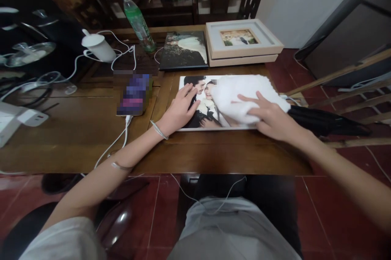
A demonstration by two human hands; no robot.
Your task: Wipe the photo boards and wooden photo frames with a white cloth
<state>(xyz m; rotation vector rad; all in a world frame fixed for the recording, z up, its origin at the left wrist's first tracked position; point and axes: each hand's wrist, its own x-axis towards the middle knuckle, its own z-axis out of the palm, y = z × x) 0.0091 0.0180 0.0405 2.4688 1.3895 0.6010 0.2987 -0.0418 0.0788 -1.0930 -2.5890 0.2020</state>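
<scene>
A photo print with a couple's portrait, perhaps an album cover or a panel, lies flat on the wooden table in front of me. My left hand rests on its left side, fingers stretched out and slightly apart, holding nothing. Over the right side of the photo is a bunched white fluffy cloth, which hides that part of the picture. My right hand presses on the cloth's near edge and grips it, with some fingers extended across it.
Behind the photo lie a dark photo panel and stacked framed pictures. To the left are a phone on a white cable, a green-labelled bottle, a lidded white cup and a clear glass. A black object lies at the right edge.
</scene>
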